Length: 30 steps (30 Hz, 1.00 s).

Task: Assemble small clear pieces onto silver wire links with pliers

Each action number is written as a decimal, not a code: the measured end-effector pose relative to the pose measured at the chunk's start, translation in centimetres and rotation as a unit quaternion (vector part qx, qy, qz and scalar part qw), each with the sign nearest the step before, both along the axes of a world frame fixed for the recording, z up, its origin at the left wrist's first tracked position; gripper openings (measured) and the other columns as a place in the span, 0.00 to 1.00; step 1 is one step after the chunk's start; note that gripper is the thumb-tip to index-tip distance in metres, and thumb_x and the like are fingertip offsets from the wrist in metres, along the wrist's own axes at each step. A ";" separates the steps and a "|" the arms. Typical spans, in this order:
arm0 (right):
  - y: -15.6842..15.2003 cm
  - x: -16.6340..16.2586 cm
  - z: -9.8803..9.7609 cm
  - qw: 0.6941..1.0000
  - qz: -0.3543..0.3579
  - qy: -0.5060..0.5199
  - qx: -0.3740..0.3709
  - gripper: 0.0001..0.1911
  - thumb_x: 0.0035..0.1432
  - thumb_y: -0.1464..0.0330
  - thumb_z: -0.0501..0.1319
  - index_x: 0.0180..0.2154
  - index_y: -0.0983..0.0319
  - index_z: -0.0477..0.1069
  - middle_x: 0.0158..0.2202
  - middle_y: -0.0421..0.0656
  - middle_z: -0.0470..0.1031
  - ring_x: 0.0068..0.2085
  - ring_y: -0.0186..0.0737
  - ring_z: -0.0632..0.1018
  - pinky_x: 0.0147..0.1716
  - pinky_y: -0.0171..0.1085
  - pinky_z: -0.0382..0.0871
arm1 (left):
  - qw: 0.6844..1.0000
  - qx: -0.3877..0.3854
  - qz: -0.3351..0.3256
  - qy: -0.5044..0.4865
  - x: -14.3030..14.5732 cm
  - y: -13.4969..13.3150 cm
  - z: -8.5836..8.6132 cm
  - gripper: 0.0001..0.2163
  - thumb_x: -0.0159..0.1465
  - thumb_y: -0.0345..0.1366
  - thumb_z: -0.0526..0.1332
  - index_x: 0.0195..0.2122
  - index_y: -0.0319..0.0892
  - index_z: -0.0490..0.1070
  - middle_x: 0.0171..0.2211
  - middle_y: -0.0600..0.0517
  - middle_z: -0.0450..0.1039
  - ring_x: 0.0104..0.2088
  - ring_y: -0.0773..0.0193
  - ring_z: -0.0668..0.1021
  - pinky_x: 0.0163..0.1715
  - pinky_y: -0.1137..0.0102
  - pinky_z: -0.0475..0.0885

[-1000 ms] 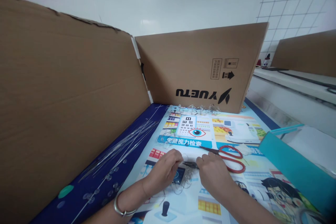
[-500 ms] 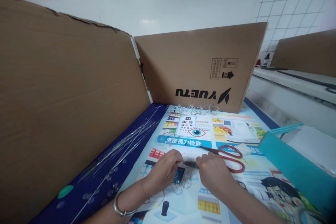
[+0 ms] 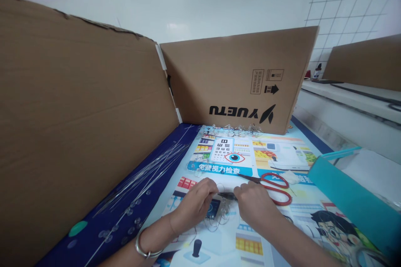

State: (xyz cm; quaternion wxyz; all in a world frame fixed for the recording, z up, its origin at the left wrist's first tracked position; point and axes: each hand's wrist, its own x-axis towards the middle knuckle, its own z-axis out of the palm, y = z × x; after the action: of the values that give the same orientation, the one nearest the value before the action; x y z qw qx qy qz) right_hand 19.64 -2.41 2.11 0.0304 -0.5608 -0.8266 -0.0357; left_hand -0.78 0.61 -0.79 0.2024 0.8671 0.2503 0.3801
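On the poster-covered tabletop (image 3: 300, 200), at 6 o'clock from the cardboard screen (image 3: 232, 79), the left hand (image 3: 194, 205) and right hand (image 3: 255, 205) meet. The fingers of both hands pinch 1 small dark piece (image 3: 227, 195) between them. Red scissors (image 3: 275, 187) lie at the right hand's 2 o'clock, and thin wires (image 3: 150, 171) at 10 o'clock.

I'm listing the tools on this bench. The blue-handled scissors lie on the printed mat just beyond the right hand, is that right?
Not quite: the handles are red, not blue. The head view shows the scissors lying on the printed mat just beyond the right hand.
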 end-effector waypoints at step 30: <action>0.3 0.2 -0.4 1.000 -0.002 0.007 -0.012 0.10 0.46 0.78 0.52 0.29 0.61 0.69 0.28 0.44 0.73 0.31 0.40 0.71 0.25 0.35 0.50 | 1.000 -0.002 -0.001 0.001 0.0 0.1 0.1 0.09 0.63 0.24 0.47 0.40 0.41 0.61 0.34 0.48 0.64 0.36 0.62 0.68 0.36 0.67 0.65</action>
State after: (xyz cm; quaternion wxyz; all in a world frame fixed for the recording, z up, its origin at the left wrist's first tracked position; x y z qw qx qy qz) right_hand 19.80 -2.11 1.76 0.0292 -0.5633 -0.8254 -0.0225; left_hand -0.77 0.69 -0.72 0.2045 0.8674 0.2508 0.3781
